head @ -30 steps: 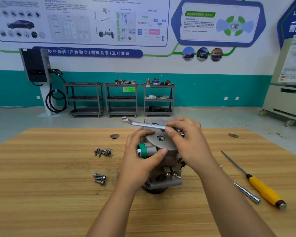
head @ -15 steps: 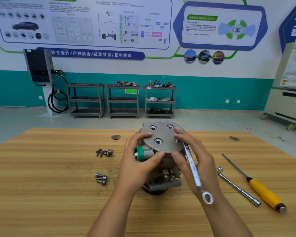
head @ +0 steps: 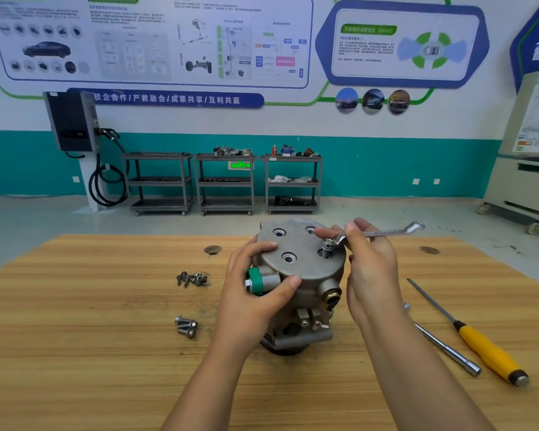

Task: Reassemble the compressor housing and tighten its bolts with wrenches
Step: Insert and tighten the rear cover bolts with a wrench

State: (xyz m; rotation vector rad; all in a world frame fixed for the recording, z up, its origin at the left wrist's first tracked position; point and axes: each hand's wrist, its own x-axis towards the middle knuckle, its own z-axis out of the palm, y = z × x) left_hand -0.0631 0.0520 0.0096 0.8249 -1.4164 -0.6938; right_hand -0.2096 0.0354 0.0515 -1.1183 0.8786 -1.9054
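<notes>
A grey metal compressor housing [head: 302, 269] stands upright on the wooden table [head: 106, 353], its round end cover facing up with three open bolt holes. A bolt [head: 326, 247] sticks partly out of the hole at the cover's right edge. My left hand [head: 255, 293] grips the housing's left side, thumb beside a green-capped port [head: 257, 283]. My right hand [head: 367, 259] holds a silver ring wrench [head: 386, 233] whose near end sits on the bolt head, the handle pointing right.
Two clusters of loose bolts lie left of the housing, one group [head: 192, 279] farther and one pair [head: 185, 326] nearer. To the right lie a socket extension bar [head: 448, 353] and a yellow-handled screwdriver [head: 486, 353]. Tool carts [head: 224, 181] stand by the far wall.
My right hand swung the wrench from pointing left, down past my wrist, and round to the right. The wrench end now sits on the raised bolt. My left hand kept its hold.
</notes>
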